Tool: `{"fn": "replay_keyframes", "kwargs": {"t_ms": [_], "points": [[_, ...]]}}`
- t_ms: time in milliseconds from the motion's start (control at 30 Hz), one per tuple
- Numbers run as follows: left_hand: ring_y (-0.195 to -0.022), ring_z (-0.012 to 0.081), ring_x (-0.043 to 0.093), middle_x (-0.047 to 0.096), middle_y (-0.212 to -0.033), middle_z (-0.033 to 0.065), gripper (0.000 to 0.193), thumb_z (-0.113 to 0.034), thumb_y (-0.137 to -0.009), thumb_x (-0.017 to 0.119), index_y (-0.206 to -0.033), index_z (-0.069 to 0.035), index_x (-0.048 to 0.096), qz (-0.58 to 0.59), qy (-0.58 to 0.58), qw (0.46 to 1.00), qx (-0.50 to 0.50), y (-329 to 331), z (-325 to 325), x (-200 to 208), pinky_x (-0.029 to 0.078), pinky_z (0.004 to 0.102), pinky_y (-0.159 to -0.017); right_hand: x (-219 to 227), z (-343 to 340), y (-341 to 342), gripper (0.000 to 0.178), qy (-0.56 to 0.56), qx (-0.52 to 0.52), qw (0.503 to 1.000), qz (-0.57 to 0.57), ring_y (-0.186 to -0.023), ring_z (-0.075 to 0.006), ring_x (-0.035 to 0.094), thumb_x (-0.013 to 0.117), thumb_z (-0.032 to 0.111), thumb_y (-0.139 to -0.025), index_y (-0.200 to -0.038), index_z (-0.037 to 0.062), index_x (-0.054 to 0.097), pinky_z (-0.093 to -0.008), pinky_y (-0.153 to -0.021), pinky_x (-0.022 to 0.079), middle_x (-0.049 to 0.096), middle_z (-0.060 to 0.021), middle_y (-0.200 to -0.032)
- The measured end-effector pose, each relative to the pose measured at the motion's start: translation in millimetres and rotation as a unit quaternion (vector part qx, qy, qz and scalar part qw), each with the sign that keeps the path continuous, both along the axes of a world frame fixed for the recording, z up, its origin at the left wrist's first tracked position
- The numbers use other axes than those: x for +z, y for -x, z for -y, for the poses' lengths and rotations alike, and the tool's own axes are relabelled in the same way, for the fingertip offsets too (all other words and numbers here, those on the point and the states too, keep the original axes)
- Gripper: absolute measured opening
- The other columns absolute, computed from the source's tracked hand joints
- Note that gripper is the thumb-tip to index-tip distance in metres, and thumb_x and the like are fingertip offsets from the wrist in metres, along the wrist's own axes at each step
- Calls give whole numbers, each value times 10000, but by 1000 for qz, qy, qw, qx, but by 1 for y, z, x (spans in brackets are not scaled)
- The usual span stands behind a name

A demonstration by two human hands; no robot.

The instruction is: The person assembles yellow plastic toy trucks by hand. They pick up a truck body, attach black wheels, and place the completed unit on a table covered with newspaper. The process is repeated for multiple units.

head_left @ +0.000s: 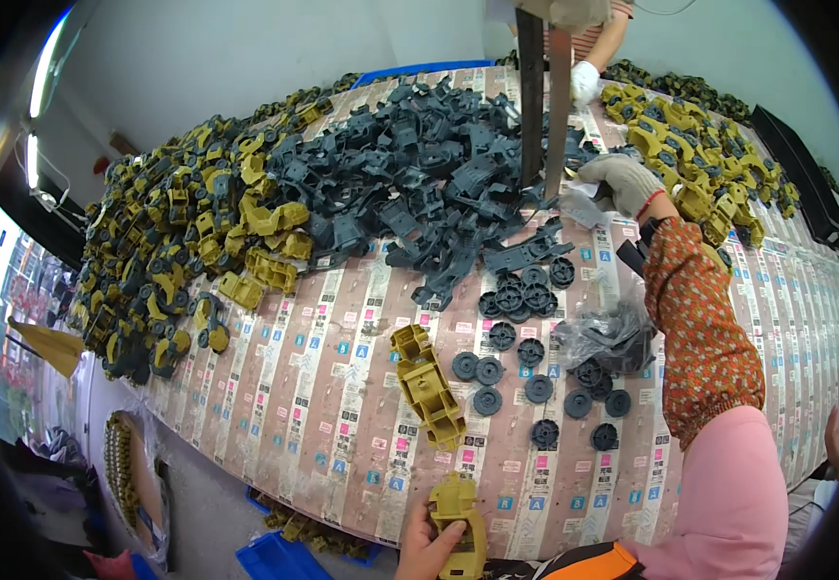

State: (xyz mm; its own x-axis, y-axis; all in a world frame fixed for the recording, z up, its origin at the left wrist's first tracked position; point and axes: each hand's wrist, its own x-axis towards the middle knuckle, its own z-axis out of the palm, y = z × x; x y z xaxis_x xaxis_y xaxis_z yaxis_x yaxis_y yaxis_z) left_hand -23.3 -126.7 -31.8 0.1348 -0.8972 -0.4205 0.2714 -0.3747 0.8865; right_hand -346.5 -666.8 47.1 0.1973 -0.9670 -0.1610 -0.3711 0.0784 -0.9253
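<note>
My left hand (426, 549), bare, sits at the table's near edge and grips an olive-yellow plastic toy body (460, 527). A second, longer yellow toy body (426, 387) lies on the table just beyond it. My right hand (622, 182), in a grey knit glove with a floral sleeve behind it, reaches far across to the edge of the dark grey parts heap (419, 174). Its fingers curl down onto grey pieces; whether it grips one is unclear. Several loose dark wheels (534, 360) lie between my two arms.
A clear bag of wheels (615, 336) lies by my right forearm. Heaps of yellow toy vehicles fill the left (178, 251) and far right (690, 145). Two metal posts (541, 97) rise at the back, beside another person's gloved hand (584, 82). Blue crates (274, 558) stand below the table.
</note>
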Motion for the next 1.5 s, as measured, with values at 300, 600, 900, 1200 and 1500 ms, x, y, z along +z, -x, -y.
{"fn": "replay_keyframes", "kwargs": {"t_ms": [300, 600, 900, 1200, 1500], "points": [[-1016, 159, 657, 648, -1249, 61, 578, -138, -1059, 665, -1568, -57, 404, -12, -38, 999, -2, -2, 0, 2, 577, 317, -834, 91, -201, 89, 369, 111, -131, 954, 246, -855, -134, 707, 677, 94, -983, -1326, -30, 620, -276, -703, 616, 712, -83, -1085], [-1068, 191, 665, 659, -1261, 77, 589, -224, -1043, 712, -1546, -62, 453, 42, 76, 995, -48, -17, 13, -21, 578, 344, -869, -2, -408, 269, 302, 169, -480, 820, 263, -875, -173, 678, 620, 148, -1023, -1303, 38, 602, -290, -689, 584, 697, -86, -1060], [-1016, 229, 696, 626, -1202, 102, 499, -71, -1045, 617, -1497, -42, 407, -40, 107, 993, -31, -12, 11, -11, 634, 399, -843, -28, -500, 297, 261, 208, -562, 701, 387, -843, -176, 684, 609, 155, -1029, -1265, 43, 614, -287, -663, 584, 704, -84, -1052], [-1076, 194, 661, 625, -1273, 84, 534, -89, -1038, 649, -1523, -35, 431, 0, 122, 992, -26, -13, 13, -16, 593, 365, -914, -20, -511, 292, 224, 232, -532, 666, 468, -810, -180, 690, 598, 162, -1036, -1227, 48, 626, -285, -637, 585, 711, -83, -1043], [-900, 263, 744, 686, -1093, 113, 422, -193, -1035, 657, -1401, -49, 506, -74, 62, 995, 18, -5, 1, 8, 650, 387, -765, 9, -500, 179, 298, 35, -393, 841, 370, -737, -123, 623, 616, 162, -1023, -1282, 16, 605, -260, -641, 525, 697, -62, -972]]}}
